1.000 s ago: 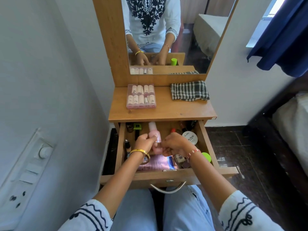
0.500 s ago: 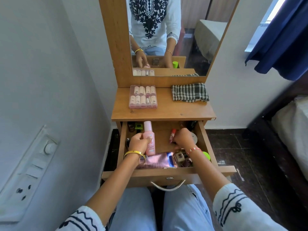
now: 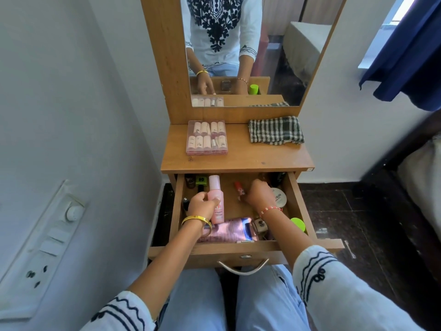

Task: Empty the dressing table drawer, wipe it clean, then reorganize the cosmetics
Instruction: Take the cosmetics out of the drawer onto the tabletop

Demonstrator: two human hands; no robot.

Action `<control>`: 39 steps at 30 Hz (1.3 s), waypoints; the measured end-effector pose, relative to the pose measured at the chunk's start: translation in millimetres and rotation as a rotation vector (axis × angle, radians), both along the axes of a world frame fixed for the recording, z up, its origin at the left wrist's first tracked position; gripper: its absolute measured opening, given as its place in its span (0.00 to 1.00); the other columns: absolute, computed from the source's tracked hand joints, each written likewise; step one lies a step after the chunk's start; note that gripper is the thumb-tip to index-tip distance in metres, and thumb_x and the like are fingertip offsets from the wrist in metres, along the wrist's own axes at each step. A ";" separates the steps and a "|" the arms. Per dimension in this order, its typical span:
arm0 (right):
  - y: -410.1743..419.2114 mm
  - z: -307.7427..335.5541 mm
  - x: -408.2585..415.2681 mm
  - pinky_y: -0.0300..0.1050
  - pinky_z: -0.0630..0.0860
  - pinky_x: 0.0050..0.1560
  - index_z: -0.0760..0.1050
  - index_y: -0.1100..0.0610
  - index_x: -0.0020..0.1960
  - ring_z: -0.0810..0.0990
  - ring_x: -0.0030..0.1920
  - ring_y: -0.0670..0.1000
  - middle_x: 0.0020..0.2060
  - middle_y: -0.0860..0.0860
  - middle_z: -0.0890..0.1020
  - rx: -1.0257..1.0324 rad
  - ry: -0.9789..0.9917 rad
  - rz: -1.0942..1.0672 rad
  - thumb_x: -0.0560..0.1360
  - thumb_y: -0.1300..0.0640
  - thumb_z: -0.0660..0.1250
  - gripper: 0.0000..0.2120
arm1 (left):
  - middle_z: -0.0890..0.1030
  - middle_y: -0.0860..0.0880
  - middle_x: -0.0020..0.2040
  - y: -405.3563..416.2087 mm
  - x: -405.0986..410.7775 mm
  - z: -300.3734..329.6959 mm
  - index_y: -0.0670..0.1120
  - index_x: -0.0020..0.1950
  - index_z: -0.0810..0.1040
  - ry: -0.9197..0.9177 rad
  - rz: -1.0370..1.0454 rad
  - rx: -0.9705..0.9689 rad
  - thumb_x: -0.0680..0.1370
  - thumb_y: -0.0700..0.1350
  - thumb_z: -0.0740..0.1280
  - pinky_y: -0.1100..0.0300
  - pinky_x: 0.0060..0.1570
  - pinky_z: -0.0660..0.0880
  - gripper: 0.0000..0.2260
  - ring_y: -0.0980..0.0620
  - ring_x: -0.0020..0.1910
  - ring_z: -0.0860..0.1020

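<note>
The wooden drawer [image 3: 300, 206] of the dressing table is pulled out and holds several cosmetics. My left hand [image 3: 202, 206] grips a pink bottle [image 3: 216, 199] that stands upright over the drawer's left half. My right hand [image 3: 259, 195] is down in the drawer's right half, fingers curled around a small red tube [image 3: 239, 189]. A white round jar [image 3: 278, 195] lies just right of that hand. A pink pouch [image 3: 229, 230] rests at the drawer's front, and a green-capped item [image 3: 298, 223] sits at the front right.
On the table top [image 3: 238, 158] lie a clear pink case of small bottles [image 3: 206, 137] at the left and a folded checked cloth [image 3: 275, 130] at the right. A mirror [image 3: 250, 44] rises behind. A wall with a switch panel [image 3: 45, 240] is close on the left.
My hands have separated: the left keeps the pink bottle and has drawn it left, the right has let go and reached back to the red tube.
</note>
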State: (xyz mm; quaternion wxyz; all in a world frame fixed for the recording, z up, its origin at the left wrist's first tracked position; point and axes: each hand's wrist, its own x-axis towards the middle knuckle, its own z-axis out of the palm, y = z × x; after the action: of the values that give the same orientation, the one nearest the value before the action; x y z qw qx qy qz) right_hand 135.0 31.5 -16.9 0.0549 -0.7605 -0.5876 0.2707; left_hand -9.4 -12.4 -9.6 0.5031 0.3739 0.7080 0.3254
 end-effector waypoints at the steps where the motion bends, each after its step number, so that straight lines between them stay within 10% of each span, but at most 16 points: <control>1: -0.3 1.1 -2.0 0.51 0.78 0.51 0.75 0.62 0.55 0.80 0.52 0.58 0.51 0.58 0.81 0.001 -0.029 0.030 0.73 0.52 0.69 0.15 | 0.78 0.40 0.56 0.4 0.3 -0.3 0.40 0.59 0.74 0.001 0.001 -0.001 0.76 0.41 0.65 0.46 0.57 0.76 0.12 0.41 0.55 0.77; 9: -3.5 5.5 -6.9 0.43 0.74 0.37 0.75 0.60 0.45 0.79 0.39 0.53 0.38 0.54 0.79 0.051 0.098 0.009 0.73 0.43 0.66 0.19 | 0.79 0.41 0.53 -4.3 -2.1 5.0 0.41 0.57 0.75 0.019 -0.017 0.085 0.76 0.41 0.65 0.50 0.53 0.76 0.11 0.44 0.52 0.78; 12: -8.6 19.3 -2.2 0.39 0.73 0.33 0.76 0.61 0.36 0.75 0.30 0.48 0.30 0.52 0.77 -0.024 0.209 0.034 0.72 0.54 0.69 0.11 | 0.78 0.44 0.49 -11.4 -3.4 10.7 0.41 0.57 0.75 0.006 -0.015 0.158 0.76 0.42 0.65 0.57 0.44 0.76 0.10 0.46 0.49 0.78; 17: -20.6 52.4 2.6 0.47 0.80 0.43 0.79 0.64 0.44 0.77 0.33 0.51 0.37 0.59 0.81 -0.176 0.402 0.090 0.72 0.65 0.68 0.03 | 0.78 0.47 0.48 -21.6 -9.8 24.0 0.47 0.52 0.75 0.015 -0.002 0.270 0.75 0.44 0.67 0.60 0.41 0.76 0.06 0.49 0.47 0.77; 23: -10.7 95.2 -6.2 0.36 0.77 0.30 0.77 0.63 0.49 0.77 0.30 0.47 0.35 0.55 0.80 -0.110 0.592 0.101 0.73 0.66 0.67 0.05 | 0.77 0.50 0.45 -18.2 -23.7 56.1 0.46 0.53 0.76 0.064 0.023 0.413 0.76 0.45 0.66 0.67 0.36 0.70 0.07 0.53 0.43 0.75; 33: 41.7 107.0 -55.3 0.39 0.78 0.37 0.77 0.63 0.45 0.76 0.29 0.47 0.33 0.54 0.78 0.141 0.580 -0.013 0.73 0.63 0.68 0.03 | 0.76 0.41 0.63 66.4 -59.6 79.6 0.40 0.67 0.70 0.141 0.208 0.333 0.76 0.45 0.66 0.52 0.57 0.73 0.21 0.41 0.59 0.76; 39: 83.0 97.6 -79.7 0.43 0.76 0.33 0.79 0.63 0.43 0.78 0.38 0.51 0.37 0.56 0.80 0.239 0.451 -0.035 0.72 0.59 0.71 0.06 | 0.78 0.40 0.60 98.7 -68.4 74.0 0.39 0.63 0.74 0.286 0.214 0.313 0.76 0.46 0.66 0.54 0.52 0.73 0.18 0.41 0.57 0.77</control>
State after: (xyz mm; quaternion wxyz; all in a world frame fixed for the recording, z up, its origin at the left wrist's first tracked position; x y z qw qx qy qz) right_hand 55.3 114.5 80.7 0.2788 -0.6793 -0.5750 0.3608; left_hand -77.8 86.3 64.4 0.2961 0.4125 0.7486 0.4265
